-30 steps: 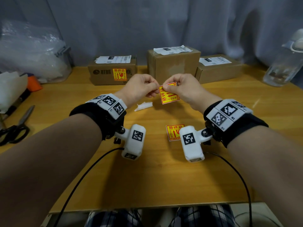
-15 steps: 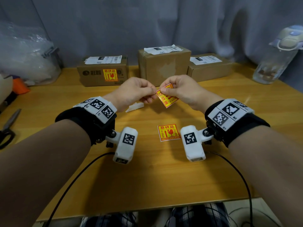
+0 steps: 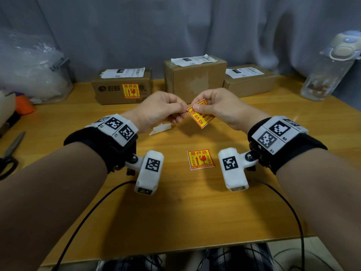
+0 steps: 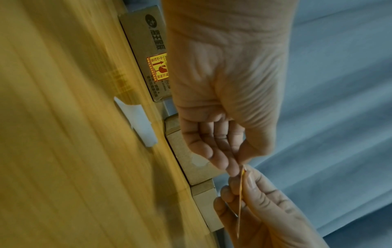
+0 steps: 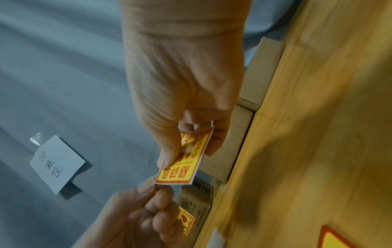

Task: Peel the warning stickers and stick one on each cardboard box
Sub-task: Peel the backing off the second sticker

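Note:
My right hand pinches a yellow and red warning sticker above the table's middle, thumb on its printed face. My left hand pinches the sticker's left corner with thumb and forefinger. In the left wrist view the held sticker shows edge-on between both hands. A second sticker lies flat on the table between my wrists. Three cardboard boxes stand at the back: the left box carries a stuck sticker, while the front faces of the middle box and right box are bare.
A white scrap of backing paper lies near my left hand. Scissors sit at the left edge, with plastic bags behind them. A clear water bottle stands at the back right. A grey curtain hangs behind the wooden table.
The held sticker has turned from nearly level to tilted, its lower corner pointing down. Both hands stay together at its upper edge.

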Action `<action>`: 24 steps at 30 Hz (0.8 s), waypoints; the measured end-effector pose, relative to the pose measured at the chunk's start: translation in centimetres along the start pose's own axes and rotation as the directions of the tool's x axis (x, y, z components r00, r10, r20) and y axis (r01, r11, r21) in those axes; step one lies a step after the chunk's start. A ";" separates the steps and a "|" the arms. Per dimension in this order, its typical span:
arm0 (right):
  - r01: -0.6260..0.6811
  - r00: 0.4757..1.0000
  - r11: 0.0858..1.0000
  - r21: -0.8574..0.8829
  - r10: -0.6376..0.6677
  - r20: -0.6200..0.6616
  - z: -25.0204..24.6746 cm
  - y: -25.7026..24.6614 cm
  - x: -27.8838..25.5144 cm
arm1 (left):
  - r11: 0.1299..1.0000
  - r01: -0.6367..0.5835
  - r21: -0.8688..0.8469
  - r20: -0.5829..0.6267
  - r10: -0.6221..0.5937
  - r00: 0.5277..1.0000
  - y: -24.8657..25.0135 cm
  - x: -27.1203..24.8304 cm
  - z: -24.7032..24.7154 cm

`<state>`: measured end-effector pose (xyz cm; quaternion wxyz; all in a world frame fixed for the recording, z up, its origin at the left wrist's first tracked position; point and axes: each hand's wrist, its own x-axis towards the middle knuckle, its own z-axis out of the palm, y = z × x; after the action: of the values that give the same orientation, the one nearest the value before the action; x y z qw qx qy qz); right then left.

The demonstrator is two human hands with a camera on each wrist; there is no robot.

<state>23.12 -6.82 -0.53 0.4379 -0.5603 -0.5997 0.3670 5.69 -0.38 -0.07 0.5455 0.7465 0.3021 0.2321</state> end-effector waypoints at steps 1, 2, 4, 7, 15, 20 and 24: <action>-0.002 1.000 1.000 -0.002 0.002 0.003 0.0 -0.1 0.0 | 1.000 0.000 0.003 0.002 0.000 1.000 0.0 0.0 0.0; -0.004 1.000 1.000 -0.001 0.004 0.007 0.0 -0.1 -0.1 | 1.000 0.001 0.007 0.004 -0.001 1.000 0.0 -0.1 0.0; -0.005 1.000 1.000 -0.001 0.005 0.016 0.1 -0.2 -0.1 | 1.000 0.001 0.012 0.007 -0.001 1.000 0.0 -0.1 -0.1; -0.002 1.000 1.000 0.004 0.002 0.020 0.2 -0.2 0.0 | 1.000 -0.001 0.013 0.012 0.001 1.000 0.0 -0.2 -0.2; 0.028 0.999 1.000 -0.003 -0.028 0.018 0.4 -0.2 0.2 | 1.000 -0.007 -0.020 0.023 0.008 1.000 0.1 -0.5 0.0; 0.017 0.994 0.999 0.032 -0.014 -0.105 1.0 0.3 0.6 | 0.996 -0.025 -0.089 -0.001 0.025 1.000 -0.3 -0.3 0.1; 0.008 0.971 0.995 -0.101 -0.032 -0.237 1.3 0.4 0.5 | 0.992 -0.036 -0.121 -0.030 0.033 0.999 -0.5 -0.2 0.2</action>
<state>22.09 -6.26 -1.30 0.4820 -0.6154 -0.5658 0.2625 5.62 -0.56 -0.66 0.5817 0.7137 0.2820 0.2697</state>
